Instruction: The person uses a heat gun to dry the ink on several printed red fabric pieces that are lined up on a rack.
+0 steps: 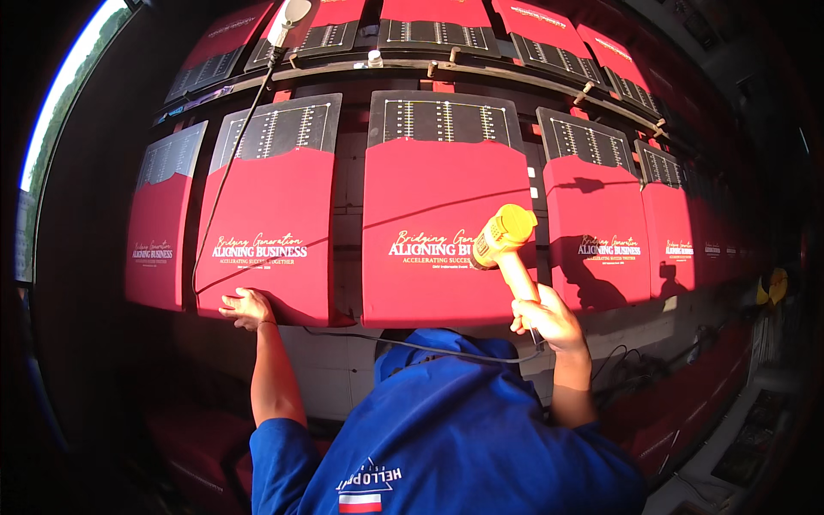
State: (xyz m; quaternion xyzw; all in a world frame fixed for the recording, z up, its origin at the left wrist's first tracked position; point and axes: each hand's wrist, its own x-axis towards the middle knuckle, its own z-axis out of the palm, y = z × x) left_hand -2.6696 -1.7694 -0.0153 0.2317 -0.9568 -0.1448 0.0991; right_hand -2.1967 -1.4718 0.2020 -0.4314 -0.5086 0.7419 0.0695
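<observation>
My right hand (549, 319) is wrapped round the handle of a yellow hair dryer (506, 233). The dryer's head is in front of the red printed cloth (446, 189) on the middle board; I cannot tell how far apart they are. A dark cord (429, 348) comes off the handle's lower end and runs left past my blue shirt. On the left, my left hand (245, 309) lies with fingers spread at the lower edge of another red printed cloth (270, 197), holding nothing. Both cloths cover black boards with white scale marks, which show at the top.
More red cloths on boards stand to the left (159, 240) and right (596, 232), with another row beyond a long rail (412, 64). A white device (287, 21) lies at the top, its cord hanging down over the left cloth. A small white bottle (374, 58) stands by the rail.
</observation>
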